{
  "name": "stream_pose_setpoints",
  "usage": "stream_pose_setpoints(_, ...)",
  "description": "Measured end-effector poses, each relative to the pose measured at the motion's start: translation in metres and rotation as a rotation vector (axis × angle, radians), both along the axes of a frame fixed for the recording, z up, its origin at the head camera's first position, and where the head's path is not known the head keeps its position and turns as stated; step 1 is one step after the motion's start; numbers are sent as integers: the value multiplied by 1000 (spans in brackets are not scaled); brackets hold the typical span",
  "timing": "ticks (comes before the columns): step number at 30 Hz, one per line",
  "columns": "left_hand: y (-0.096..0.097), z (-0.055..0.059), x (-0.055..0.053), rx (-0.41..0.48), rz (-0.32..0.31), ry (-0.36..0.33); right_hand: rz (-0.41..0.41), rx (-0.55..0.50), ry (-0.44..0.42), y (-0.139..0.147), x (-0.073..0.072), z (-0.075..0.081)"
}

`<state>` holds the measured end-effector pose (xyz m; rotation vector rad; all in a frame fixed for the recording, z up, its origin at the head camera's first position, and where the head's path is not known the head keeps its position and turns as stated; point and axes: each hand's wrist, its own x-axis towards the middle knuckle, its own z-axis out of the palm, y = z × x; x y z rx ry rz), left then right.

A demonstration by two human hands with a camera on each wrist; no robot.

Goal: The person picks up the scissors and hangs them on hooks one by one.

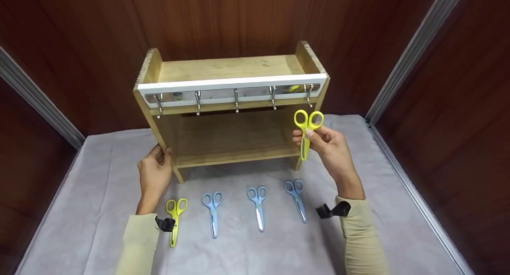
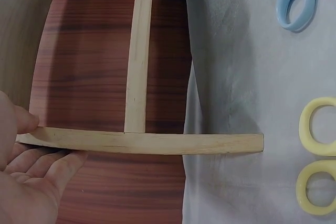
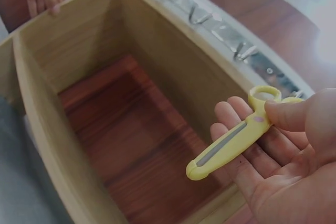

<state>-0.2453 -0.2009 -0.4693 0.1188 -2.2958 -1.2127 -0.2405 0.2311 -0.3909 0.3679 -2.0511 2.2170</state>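
Yellow scissors (image 1: 305,127) are pinched between the thumb and fingers of my right hand (image 1: 330,147), handles up and blades down. They are held in front of the right end of a wooden shelf (image 1: 235,162), just below its rightmost hook (image 1: 309,96). My left hand (image 1: 155,169) grips the shelf's left side panel near the lower board; in the left wrist view its thumb and fingers (image 2: 63,169) lie on either side of the wooden edge. The right wrist view shows the scissors (image 3: 226,148) lying across the fingers, thumb on top.
A white rail (image 1: 255,82) with several metal hooks runs along the shelf's upper front. On the grey cloth (image 1: 239,255) lie yellow scissors (image 1: 175,219) and three blue scissors, left (image 1: 214,217), middle (image 1: 259,211) and right (image 1: 298,203). Brown panels (image 1: 223,20) enclose the back and sides.
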Motion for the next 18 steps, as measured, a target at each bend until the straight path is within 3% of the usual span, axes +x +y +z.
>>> stream_pose_setpoints(8, 0, -1, -1, 4, -4, -11, 8, -117, 33, 0, 0, 9)
stream_pose_setpoints(18, 2, -2, 0, 7, -13, -14, 20, -191, 37, 2, -2, 15)
